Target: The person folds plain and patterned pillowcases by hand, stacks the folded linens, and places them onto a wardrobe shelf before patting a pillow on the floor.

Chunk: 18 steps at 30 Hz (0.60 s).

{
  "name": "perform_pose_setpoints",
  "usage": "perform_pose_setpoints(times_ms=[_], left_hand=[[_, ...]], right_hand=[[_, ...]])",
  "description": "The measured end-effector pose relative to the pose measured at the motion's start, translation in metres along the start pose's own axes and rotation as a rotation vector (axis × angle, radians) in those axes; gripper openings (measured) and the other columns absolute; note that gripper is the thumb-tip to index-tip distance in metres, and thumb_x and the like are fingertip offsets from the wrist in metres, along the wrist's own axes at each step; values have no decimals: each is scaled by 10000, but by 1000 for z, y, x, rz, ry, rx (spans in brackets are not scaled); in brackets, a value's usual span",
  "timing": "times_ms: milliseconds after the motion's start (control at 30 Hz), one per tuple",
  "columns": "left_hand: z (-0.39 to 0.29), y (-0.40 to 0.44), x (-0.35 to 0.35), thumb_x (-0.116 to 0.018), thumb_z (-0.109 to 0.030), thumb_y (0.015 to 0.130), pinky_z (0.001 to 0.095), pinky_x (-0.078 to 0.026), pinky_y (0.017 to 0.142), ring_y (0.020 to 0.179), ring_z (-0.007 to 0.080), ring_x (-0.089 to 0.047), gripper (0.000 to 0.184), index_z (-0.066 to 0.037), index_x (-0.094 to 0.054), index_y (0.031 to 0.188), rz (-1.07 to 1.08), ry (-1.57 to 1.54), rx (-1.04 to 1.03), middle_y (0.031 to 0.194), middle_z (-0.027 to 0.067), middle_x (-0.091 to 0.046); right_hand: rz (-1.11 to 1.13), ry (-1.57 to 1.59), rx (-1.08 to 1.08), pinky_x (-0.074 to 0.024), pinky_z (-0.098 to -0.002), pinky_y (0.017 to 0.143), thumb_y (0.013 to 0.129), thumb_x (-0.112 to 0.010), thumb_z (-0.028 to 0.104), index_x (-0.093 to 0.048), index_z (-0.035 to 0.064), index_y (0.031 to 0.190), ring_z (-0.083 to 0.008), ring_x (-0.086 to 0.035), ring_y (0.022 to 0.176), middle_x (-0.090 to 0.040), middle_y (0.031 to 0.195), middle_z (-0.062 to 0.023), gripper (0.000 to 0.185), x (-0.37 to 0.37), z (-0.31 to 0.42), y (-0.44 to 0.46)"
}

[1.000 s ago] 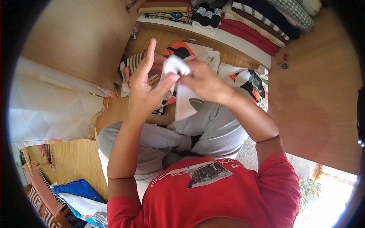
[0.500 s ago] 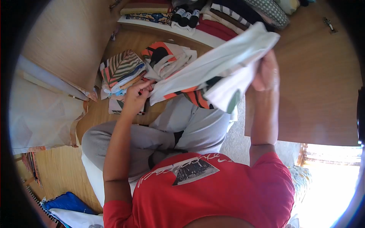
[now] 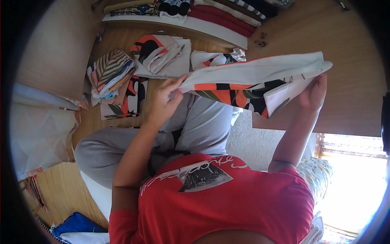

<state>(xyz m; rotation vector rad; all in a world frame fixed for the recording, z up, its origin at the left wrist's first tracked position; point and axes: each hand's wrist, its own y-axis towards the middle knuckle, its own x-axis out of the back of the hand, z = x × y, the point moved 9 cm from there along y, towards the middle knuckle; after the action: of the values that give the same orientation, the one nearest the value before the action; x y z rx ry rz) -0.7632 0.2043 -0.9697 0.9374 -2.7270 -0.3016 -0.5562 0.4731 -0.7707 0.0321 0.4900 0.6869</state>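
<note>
A long folded cloth (image 3: 248, 75), white on its back and printed in orange, black and green, is stretched sideways above my lap. My left hand (image 3: 165, 99) pinches its left end between thumb and fingers. At the other end, my right hand (image 3: 315, 92) grips the cloth from below, its fingers partly hidden behind the fabric. A corner flap hangs down near my right hand. Beyond my left hand lies a white folded cloth (image 3: 162, 57) with an orange and black print. Another printed cloth (image 3: 203, 59) is partly covered by the held one.
A stack of folded fabrics (image 3: 109, 73) with a striped leaf print on top stands at the left, over another printed cloth (image 3: 132, 97). Folded textiles (image 3: 221, 18) fill the shelf at the back. Wooden doors (image 3: 57, 49) flank both sides. A blue item (image 3: 79, 223) lies lower left.
The cloth has swung from a steep slant to nearly level and is pulled straighter. Both hands have shifted right in view, my right one lower. The camera view has turned right.
</note>
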Motion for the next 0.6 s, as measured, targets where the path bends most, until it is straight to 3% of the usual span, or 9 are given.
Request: perform_pose_setpoints(times_ms=[67, 100, 167, 233, 300, 367, 433, 533, 600], left_hand=[[-27, -7, 23, -487, -6, 811, 216, -394, 804, 918, 134, -528, 470, -39, -460, 1279, -79, -134, 38, 972, 77, -580], [-52, -9, 40, -465, 0, 818, 202, -384, 779, 870, 110, -510, 443, -19, -474, 1261, -139, -170, -26, 931, 56, -568], [-96, -19, 74, -450, 5, 825, 185, -364, 754, 812, 82, -479, 397, 15, -506, 1218, -175, -218, -85, 900, 30, -546], [-112, -20, 96, -457, 5, 826, 182, -354, 753, 803, 77, -466, 374, 30, -525, 1193, -152, -220, -81, 909, 25, -537], [-117, -17, 100, -463, 8, 830, 172, -342, 744, 799, 69, -468, 354, 29, -543, 1174, -43, 81, -68, 948, 28, -542], [-74, -18, 95, -466, -12, 841, 194, -351, 781, 859, 94, -481, 346, 7, -549, 1176, -21, 69, 89, 996, 44, -551], [-23, -21, 82, -506, -44, 835, 244, -373, 831, 936, 152, -499, 352, -27, -551, 1184, 34, 173, 153, 998, 71, -547], [8, -28, 76, -580, -69, 796, 309, -377, 898, 1029, 245, -515, 392, -44, -545, 1185, 67, 446, 84, 1059, 142, -556], [24, -28, 83, -577, -71, 800, 307, -386, 887, 1015, 240, -525, 392, -42, -541, 1189, 85, 405, 170, 1059, 142, -561]], right_hand=[[-309, -116, 77, -368, -391, 972, 920, -386, 203, -479, -8, 1139, -235, -479, 1103, -506, 1179, -129, 317, 28, 13, -17], [-319, -114, 89, -368, -391, 972, 920, -386, 203, -479, -8, 1139, -235, -479, 1103, -506, 1179, -129, 317, 41, 21, -23], [60, 69, 16, -354, -402, 999, 927, -377, 260, -472, 15, 1170, -255, -451, 1154, -498, 1205, -129, 357, 43, 28, -35], [-105, 27, 68, -391, -385, 939, 896, -400, 184, -500, -6, 1102, -237, -517, 1044, -550, 1095, -127, 298, 60, 28, -38], [-130, -13, -213, -406, -374, 913, 860, -421, 157, -512, -3, 1070, -243, -535, 1003, -564, 1047, -127, 279, 82, -20, -33], [-72, -237, -357, -423, -341, 870, 826, -455, 100, -537, -8, 1022, -205, -547, 940, -584, 967, -103, 238, 83, -71, -26], [1, -1028, -410, -436, -310, 827, 830, -506, 99, -556, 5, 1035, -168, -557, 908, -601, 931, -95, 231, 105, -113, -24], [203, -1110, -187, -446, -286, 786, 826, -562, 111, -575, 5, 1037, -146, -563, 892, -619, 931, -94, 236, 59, -141, 7], [448, -1052, 7, -454, -288, 777, 823, -584, 134, -584, -4, 1036, -154, -577, 882, -622, 973, -93, 254, -6, -169, 35]])
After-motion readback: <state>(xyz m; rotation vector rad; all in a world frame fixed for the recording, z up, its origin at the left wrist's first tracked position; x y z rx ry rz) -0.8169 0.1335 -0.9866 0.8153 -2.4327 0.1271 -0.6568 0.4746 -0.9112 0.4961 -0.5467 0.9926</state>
